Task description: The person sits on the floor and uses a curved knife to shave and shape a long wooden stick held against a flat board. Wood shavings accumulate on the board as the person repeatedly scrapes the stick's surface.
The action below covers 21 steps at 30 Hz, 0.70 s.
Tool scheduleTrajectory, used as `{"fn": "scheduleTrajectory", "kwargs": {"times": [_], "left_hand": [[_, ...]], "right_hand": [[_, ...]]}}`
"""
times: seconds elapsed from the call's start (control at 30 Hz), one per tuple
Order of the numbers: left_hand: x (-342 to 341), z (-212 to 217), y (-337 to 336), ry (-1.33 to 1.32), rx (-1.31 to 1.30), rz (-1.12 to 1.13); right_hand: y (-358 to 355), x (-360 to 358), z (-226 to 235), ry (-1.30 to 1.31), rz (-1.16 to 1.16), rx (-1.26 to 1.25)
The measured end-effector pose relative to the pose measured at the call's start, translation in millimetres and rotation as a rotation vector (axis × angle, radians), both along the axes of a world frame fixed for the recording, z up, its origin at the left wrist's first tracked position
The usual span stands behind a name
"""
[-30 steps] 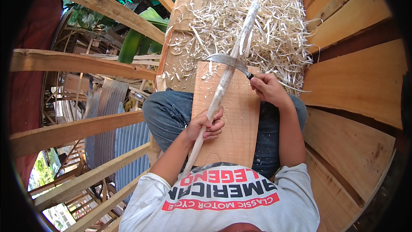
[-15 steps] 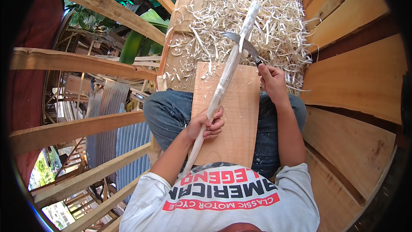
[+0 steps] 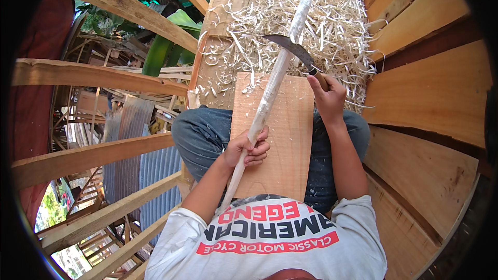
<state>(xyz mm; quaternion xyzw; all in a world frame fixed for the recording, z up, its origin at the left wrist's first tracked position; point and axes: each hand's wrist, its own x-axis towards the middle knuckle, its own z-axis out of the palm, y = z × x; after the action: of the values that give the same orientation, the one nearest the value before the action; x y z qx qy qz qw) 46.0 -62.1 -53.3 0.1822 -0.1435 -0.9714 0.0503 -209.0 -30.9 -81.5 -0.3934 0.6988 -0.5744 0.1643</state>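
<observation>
A long pale wooden stick (image 3: 270,92) slants across my lap, its lower end against my shirt and its far end over the shavings. My left hand (image 3: 248,148) is closed around its lower part. In my right hand (image 3: 330,96) is the wooden handle of a curved knife, a sickle (image 3: 294,47), and the thumb lies along the handle. The dark blade crosses the upper part of the stick, its tip reaching out to the left. Under the stick a flat wooden board (image 3: 285,140) rests on my legs, with small chips on it.
Curled wood shavings (image 3: 332,26) cover much of the plank floor (image 3: 215,62) ahead. Wooden plank walls (image 3: 428,93) stand close on the right. Open wooden rails (image 3: 98,151) run along the left, with corrugated metal sheets (image 3: 158,173) and green leaves (image 3: 174,46) beyond.
The sickle blade has turned, showing its dark flat side and more of the handle. My right hand has shifted slightly right and down. The left hand keeps its hold on the stick.
</observation>
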Motion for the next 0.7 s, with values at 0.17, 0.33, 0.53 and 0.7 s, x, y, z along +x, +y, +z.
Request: {"fn": "scheduleTrajectory", "kwargs": {"times": [0.17, 0.33, 0.53, 0.7], "left_hand": [[1.2, 4.8, 0.4, -0.04, -0.034, 0.017], [-3.2, 5.3, 2.3, -0.081, -0.117, 0.0], [2.2, 5.2, 2.6, -0.096, -0.063, 0.003], [-3.6, 8.4, 1.6, -0.112, -0.107, -0.005]], "right_hand": [[4.0, -13.7, -2.4, -0.62, 0.452, 0.302], [8.3, -11.9, -0.6, -0.612, 0.31, 0.273], [13.9, -1.6, -8.0, -0.49, 0.483, 0.25], [11.8, -12.4, 6.2, -0.697, 0.538, 0.308]]}}
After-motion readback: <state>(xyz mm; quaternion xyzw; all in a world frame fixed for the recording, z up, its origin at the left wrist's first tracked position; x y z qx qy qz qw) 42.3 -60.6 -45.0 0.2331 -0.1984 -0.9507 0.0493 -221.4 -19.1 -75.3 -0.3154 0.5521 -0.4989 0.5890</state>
